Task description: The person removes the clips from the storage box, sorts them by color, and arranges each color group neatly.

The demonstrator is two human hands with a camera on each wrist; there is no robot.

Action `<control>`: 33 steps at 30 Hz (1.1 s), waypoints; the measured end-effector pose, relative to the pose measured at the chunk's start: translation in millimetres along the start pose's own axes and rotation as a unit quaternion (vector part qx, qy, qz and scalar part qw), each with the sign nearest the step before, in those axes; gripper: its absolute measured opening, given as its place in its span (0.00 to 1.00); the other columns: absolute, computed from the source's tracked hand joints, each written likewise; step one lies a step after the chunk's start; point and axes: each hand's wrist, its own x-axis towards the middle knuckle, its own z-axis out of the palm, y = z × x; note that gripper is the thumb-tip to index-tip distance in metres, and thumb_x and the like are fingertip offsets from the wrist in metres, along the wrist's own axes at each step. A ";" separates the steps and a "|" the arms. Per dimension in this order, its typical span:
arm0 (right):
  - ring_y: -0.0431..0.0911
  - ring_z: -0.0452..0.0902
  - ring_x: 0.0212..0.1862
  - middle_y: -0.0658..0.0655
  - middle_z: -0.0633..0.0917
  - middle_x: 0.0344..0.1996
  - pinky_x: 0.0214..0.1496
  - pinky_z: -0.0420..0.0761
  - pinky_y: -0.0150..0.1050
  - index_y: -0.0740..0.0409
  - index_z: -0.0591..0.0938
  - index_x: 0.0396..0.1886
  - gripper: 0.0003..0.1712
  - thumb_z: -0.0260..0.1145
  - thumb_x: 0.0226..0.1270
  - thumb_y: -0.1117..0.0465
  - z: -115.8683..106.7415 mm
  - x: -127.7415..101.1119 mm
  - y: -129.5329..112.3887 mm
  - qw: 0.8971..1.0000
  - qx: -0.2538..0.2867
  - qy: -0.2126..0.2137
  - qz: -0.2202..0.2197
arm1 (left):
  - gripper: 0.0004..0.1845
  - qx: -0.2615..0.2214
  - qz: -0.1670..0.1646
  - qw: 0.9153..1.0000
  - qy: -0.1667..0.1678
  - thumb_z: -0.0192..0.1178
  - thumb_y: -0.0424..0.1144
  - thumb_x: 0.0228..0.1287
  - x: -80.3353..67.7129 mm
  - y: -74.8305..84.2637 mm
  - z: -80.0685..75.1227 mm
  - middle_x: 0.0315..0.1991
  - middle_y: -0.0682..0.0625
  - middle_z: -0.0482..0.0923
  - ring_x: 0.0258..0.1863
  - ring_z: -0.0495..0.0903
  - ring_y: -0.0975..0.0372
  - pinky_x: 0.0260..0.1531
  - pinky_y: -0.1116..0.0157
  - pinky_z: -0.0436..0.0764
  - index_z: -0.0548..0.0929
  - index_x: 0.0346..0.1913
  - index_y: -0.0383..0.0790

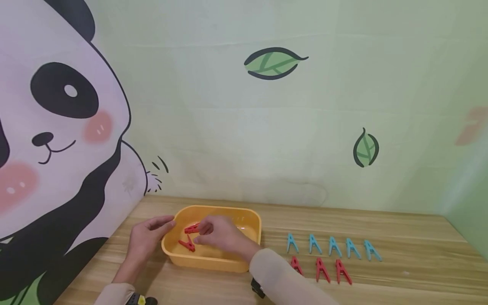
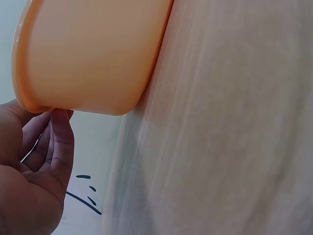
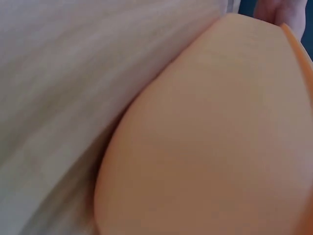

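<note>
A yellow plastic basin [image 1: 211,263] stands on the wooden table. My left hand [image 1: 146,237] holds its left rim, fingertips and thumb meeting at the edge in the left wrist view. Over the inside of the basin, my right hand [image 1: 221,235] reaches in with bent fingers. Just left of those fingers lie a red clothespin [image 1: 192,228] and, closer to the front, another red clothespin [image 1: 187,245]. Whether the right fingertips pinch one is hidden. The right wrist view shows mostly the basin's outer wall [image 3: 205,137], not the right fingers.
Right of the basin, several blue clothespins [image 1: 333,246] stand in a row on the table [image 1: 419,262]. In front of them is a row of three red clothespins [image 1: 322,270], one partly behind the right sleeve [image 1: 284,275]. A pale green wall [image 1: 213,127] with a panda picture borders the table.
</note>
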 end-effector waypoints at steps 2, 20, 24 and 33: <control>0.38 0.81 0.37 0.50 0.86 0.34 0.46 0.83 0.31 0.67 0.86 0.43 0.14 0.81 0.63 0.66 5.6 2.3 -0.2 1.000 0.003 -0.004 0.002 | 0.23 0.001 0.000 1.000 -0.001 0.71 0.47 0.73 -0.5 0.1 0.1 0.61 0.40 0.85 0.61 0.81 0.51 0.44 0.80 0.79 0.87 0.63 0.36; 0.40 0.77 0.32 0.49 0.85 0.29 0.40 0.80 0.32 0.64 0.86 0.39 0.13 0.83 0.61 0.64 30.7 18.2 -2.6 0.997 -0.045 -0.001 0.068 | 0.23 0.005 0.003 1.000 -0.012 0.71 0.47 0.73 -0.8 1.6 0.7 0.61 0.41 0.85 0.64 0.79 0.49 0.45 0.81 0.78 0.87 0.62 0.36; 0.41 0.75 0.31 0.48 0.83 0.28 0.37 0.78 0.31 0.62 0.85 0.35 0.13 0.83 0.60 0.62 33.3 20.9 -2.0 0.995 -0.065 0.008 0.074 | 0.23 0.002 0.005 1.000 -0.011 0.71 0.46 0.73 -0.3 1.3 -0.1 0.61 0.41 0.85 0.64 0.79 0.49 0.45 0.81 0.77 0.87 0.62 0.35; 0.41 0.73 0.30 0.46 0.82 0.24 0.36 0.76 0.31 0.58 0.87 0.26 0.10 0.82 0.59 0.64 35.9 22.6 -0.9 0.993 -0.099 0.003 0.071 | 0.23 -0.001 0.009 1.000 -0.005 0.72 0.46 0.72 0.5 -0.6 0.0 0.59 0.41 0.86 0.64 0.80 0.49 0.45 0.81 0.78 0.87 0.62 0.35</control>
